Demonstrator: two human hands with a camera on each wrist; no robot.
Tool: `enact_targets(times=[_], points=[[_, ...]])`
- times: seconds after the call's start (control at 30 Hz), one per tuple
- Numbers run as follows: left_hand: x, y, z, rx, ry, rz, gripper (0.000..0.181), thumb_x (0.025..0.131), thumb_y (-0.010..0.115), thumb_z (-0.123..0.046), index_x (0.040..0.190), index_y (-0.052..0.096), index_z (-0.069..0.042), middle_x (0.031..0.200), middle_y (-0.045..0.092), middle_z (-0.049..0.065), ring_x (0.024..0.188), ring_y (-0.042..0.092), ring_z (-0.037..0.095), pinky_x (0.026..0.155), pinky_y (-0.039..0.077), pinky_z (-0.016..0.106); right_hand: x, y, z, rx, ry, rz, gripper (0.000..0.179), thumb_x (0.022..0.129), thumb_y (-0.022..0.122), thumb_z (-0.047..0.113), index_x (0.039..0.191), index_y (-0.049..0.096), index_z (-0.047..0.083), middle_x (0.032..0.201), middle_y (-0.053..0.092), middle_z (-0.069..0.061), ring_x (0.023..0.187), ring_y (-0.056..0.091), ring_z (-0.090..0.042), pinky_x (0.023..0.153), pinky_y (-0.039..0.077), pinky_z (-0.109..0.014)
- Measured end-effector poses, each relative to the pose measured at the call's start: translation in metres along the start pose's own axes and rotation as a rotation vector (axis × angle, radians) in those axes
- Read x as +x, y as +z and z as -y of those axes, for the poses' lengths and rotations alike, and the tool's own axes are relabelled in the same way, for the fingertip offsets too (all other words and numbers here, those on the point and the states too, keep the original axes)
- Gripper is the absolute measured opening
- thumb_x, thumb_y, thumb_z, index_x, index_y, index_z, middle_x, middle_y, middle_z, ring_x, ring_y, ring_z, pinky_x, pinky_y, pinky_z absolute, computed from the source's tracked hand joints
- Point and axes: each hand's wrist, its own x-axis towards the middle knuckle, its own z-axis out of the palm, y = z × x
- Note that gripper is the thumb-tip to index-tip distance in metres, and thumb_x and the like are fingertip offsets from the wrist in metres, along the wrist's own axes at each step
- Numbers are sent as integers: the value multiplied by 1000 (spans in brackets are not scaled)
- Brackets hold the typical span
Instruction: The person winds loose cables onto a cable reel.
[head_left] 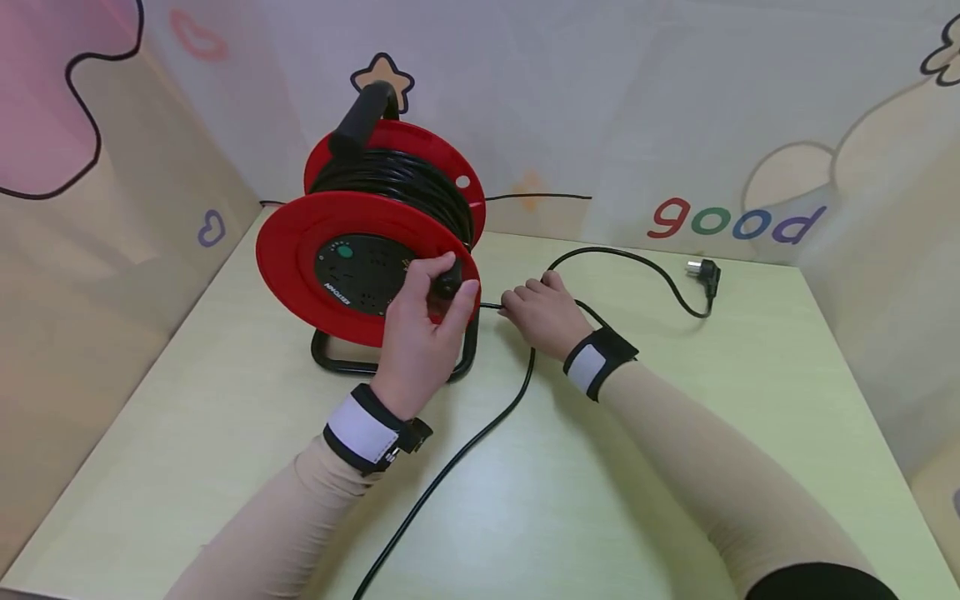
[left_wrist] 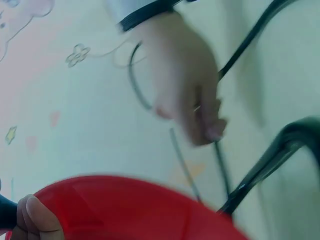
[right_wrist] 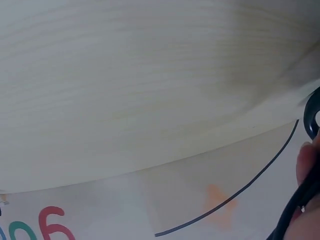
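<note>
A red cable reel [head_left: 288, 262] with black cable [head_left: 390, 179] wound on its drum stands upright on a black tube frame [head_left: 345, 365]. My left hand [head_left: 416, 354] holds the black crank knob [head_left: 448, 282] at the right of the front disc, thumb and fingers about it. In the left wrist view, this knob [left_wrist: 7, 214] and the fingertips [left_wrist: 42, 216] show at the lower left corner. Just right of the reel, my right hand [head_left: 546, 317] grips the loose cable [head_left: 480, 437], which runs to the drum side. Only part of that hand [right_wrist: 305, 222] shows in the right wrist view.
A black plug [head_left: 707, 277] on the cable's end lies at the table's back right. One stretch of cable runs off the table's [head_left: 735, 433] front. Behind stands a printed backdrop [head_left: 570, 108]. The reel's carrying handle [head_left: 363, 121] points up and forward.
</note>
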Motion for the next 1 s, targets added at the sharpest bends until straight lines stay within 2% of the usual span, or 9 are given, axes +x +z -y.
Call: enact_targets(times=[0.2,0.43,0.57,0.77,0.87,1.0], points=[[-21,14,16,49,-89,113,46,92,62,-24,131,46,-7,108,61,9,81,53,14,67,56,35,7,-3,11,-72,-52,8,18,94,58,28,102,64,14,85,70,-5,79,49,-22,79,36,-41],[-38,17,36,102,-169,195,49,92,61,-29,134,45,-9,109,59,4,83,52,13,69,57,31,9,-4,17,-90,-12,49,17,93,61,27,99,67,13,85,73,-7,78,52,-23,79,38,-40],[-42,16,43,109,-177,206,50,93,60,-31,135,45,-10,109,58,4,83,52,13,68,57,31,9,-2,17,-64,-32,45,16,93,60,27,99,67,13,83,72,-6,76,50,-22,78,38,-41],[-43,12,50,93,-189,209,48,93,60,-30,133,45,-10,110,58,4,84,52,14,69,56,32,3,-2,4,-21,30,47,23,95,54,32,91,65,12,75,69,-4,72,51,-21,78,36,-42],[-43,10,52,82,-180,194,46,93,60,-29,131,46,-8,109,59,5,84,52,15,68,56,33,-1,-14,-2,9,74,45,25,96,52,34,90,64,13,70,65,-2,71,51,-20,78,35,-42],[-43,8,52,77,-172,182,44,93,61,-26,130,46,-8,107,59,5,83,52,15,68,55,35,-13,-40,-11,110,135,20,18,94,54,28,94,64,13,66,62,0,69,51,-19,80,33,-46]])
